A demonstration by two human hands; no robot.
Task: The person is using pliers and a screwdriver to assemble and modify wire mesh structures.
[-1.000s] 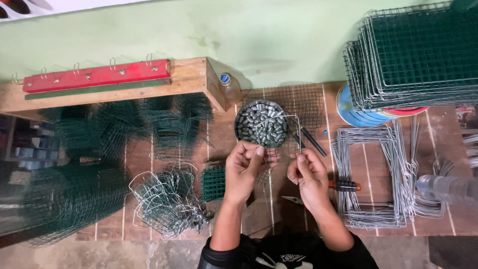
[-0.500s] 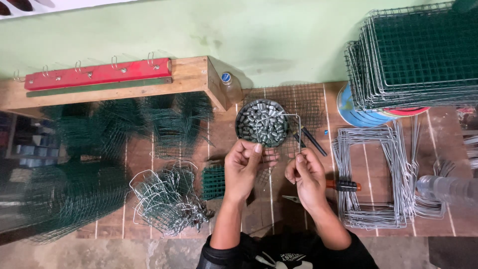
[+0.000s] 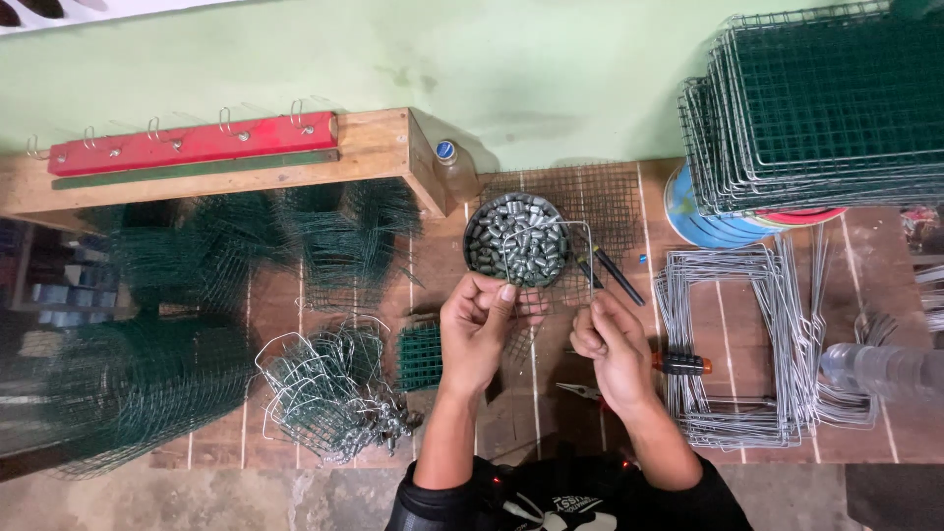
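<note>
The person wears a black top with pale print, sleeves pushed up above bare forearms.

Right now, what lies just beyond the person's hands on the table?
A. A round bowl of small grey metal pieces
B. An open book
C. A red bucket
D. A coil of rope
A: a round bowl of grey metal pieces sits just past the left hand and right hand.

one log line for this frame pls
left hand: pinching bent wire frame | right hand: gripping same frame | behind: bowl of metal clips | right: wire rectangles
</note>
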